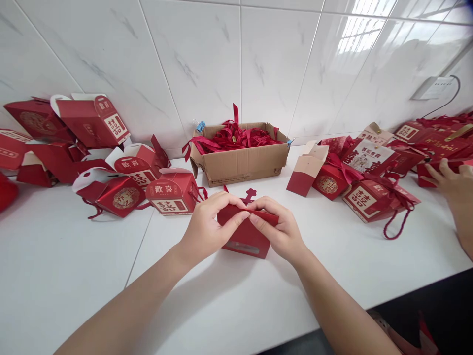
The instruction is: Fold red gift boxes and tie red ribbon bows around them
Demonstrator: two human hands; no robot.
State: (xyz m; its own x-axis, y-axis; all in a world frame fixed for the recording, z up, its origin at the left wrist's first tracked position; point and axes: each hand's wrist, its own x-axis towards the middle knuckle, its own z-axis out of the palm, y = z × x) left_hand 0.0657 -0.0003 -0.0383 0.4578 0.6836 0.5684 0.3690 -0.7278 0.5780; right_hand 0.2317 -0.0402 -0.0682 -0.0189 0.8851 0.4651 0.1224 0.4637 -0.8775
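While red box (251,232) stands | hands (210,219) (281,230) pinch its top

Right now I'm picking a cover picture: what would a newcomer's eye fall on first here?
Probably the left hand and right hand, pinching the top of a red box in mid-view on the white counter. Just behind stands an open cardboard box heaped with dark red ribbons. Decorated gift boxes cluster on both sides, and another person's hand is at the far right.

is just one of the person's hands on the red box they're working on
No, the left hand and the right hand both pinch the top edge of the red box.
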